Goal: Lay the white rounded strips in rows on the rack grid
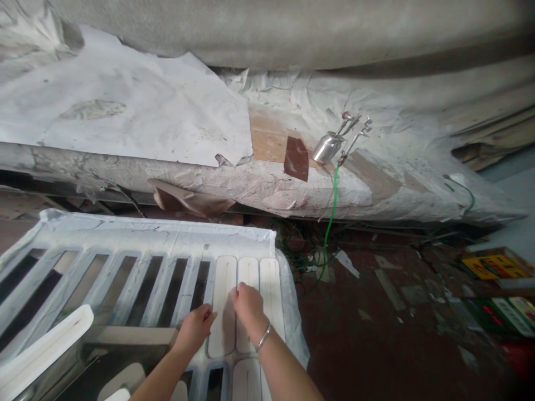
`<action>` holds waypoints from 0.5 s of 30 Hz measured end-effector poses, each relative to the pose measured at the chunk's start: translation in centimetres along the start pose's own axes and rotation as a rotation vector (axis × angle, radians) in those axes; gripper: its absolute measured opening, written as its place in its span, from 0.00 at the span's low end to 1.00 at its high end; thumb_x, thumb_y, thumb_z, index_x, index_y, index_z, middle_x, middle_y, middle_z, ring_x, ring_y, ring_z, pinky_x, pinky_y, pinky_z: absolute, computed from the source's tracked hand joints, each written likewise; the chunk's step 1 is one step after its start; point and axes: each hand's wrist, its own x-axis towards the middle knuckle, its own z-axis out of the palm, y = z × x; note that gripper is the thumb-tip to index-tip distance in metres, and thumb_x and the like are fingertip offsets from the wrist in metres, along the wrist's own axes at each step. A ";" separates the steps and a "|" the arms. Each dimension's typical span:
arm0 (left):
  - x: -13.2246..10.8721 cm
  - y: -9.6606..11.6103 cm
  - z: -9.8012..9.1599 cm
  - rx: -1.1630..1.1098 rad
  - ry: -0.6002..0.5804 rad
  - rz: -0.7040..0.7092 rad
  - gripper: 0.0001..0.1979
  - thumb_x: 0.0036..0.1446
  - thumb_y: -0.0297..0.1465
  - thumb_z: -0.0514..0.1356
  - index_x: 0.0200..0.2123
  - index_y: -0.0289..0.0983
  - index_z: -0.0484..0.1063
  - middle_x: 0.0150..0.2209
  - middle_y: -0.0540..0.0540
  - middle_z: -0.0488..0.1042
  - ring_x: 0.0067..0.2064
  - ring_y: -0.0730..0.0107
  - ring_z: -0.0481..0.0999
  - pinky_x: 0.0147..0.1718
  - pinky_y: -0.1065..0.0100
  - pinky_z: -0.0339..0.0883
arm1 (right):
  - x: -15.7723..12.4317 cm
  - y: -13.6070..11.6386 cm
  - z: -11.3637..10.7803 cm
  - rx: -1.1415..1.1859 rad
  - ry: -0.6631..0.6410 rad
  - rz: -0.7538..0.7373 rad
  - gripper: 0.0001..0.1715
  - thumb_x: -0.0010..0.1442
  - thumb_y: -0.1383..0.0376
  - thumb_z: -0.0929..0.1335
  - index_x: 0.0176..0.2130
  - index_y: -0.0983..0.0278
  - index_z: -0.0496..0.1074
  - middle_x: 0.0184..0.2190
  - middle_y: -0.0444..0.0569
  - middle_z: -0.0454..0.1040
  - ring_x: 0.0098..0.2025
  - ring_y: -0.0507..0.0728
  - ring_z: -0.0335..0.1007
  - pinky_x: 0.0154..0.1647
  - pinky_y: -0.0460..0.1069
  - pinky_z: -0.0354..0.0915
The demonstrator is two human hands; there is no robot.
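Note:
A white oblong panel [222,340] with rounded corners and a thin line down its middle lies in a slot of the cloth-covered frame [159,225]. My left hand [195,329] is closed with bent fingers at this panel's left edge. Over its right edge, by the neighbouring white panel [248,268], my right hand [248,305] is closed too, a bracelet [263,337] on the wrist. Whether anything is between the fingers of either hand is hidden. A third panel [270,278] fills the slot at the far right, and another [246,379] lies in the nearer row.
A loose white panel [45,351] leans over a box [129,336] at lower left. Behind the frame, a covered bench [259,189] bears a metal spray gun [328,147] with a green hose [331,223] hanging to the littered floor. Boxes [497,264] stand at right.

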 end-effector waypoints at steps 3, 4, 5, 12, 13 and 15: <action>0.0 -0.8 0.0 -0.031 -0.008 0.060 0.10 0.65 0.33 0.51 0.29 0.37 0.58 0.24 0.53 0.60 0.26 0.74 0.66 0.29 0.72 0.59 | 2.1 -0.2 -1.8 -0.003 0.078 -0.077 0.17 0.67 0.67 0.63 0.54 0.66 0.68 0.49 0.55 0.73 0.48 0.60 0.74 0.45 0.50 0.69; 0.0 -1.0 0.0 -0.034 -0.010 0.074 0.10 0.64 0.34 0.50 0.30 0.37 0.59 0.24 0.53 0.61 0.26 0.73 0.66 0.30 0.71 0.59 | 3.0 -0.2 -2.4 -0.006 0.088 -0.114 0.21 0.66 0.67 0.64 0.58 0.64 0.65 0.53 0.54 0.70 0.49 0.58 0.73 0.47 0.49 0.68; 0.1 -1.2 -0.1 -0.031 -0.015 0.088 0.10 0.64 0.35 0.50 0.31 0.37 0.60 0.24 0.53 0.62 0.27 0.72 0.67 0.30 0.71 0.58 | 4.1 -0.3 -3.0 -0.011 0.088 -0.150 0.26 0.65 0.68 0.65 0.61 0.63 0.62 0.56 0.54 0.67 0.50 0.57 0.72 0.48 0.48 0.68; 0.3 -0.6 -0.8 0.086 -0.011 0.080 0.11 0.63 0.31 0.52 0.27 0.36 0.58 0.23 0.53 0.59 0.28 0.73 0.60 0.32 0.71 0.53 | 9.9 -1.4 -5.2 -0.075 -0.074 -0.284 0.18 0.63 0.65 0.67 0.52 0.61 0.73 0.53 0.52 0.69 0.41 0.54 0.71 0.46 0.48 0.66; 0.3 -0.4 -0.9 0.104 -0.007 0.070 0.12 0.64 0.30 0.53 0.27 0.36 0.58 0.23 0.53 0.58 0.28 0.73 0.59 0.32 0.71 0.53 | 10.3 -1.6 -5.3 -0.081 -0.084 -0.283 0.16 0.62 0.64 0.68 0.50 0.63 0.75 0.51 0.52 0.69 0.40 0.53 0.71 0.45 0.47 0.66; 0.2 0.1 -1.1 0.121 -0.006 0.040 0.14 0.64 0.30 0.54 0.26 0.36 0.56 0.22 0.53 0.57 0.28 0.73 0.58 0.32 0.71 0.52 | 10.9 -2.0 -5.7 -0.092 -0.093 -0.280 0.14 0.61 0.64 0.69 0.46 0.64 0.76 0.49 0.52 0.71 0.39 0.53 0.70 0.43 0.47 0.65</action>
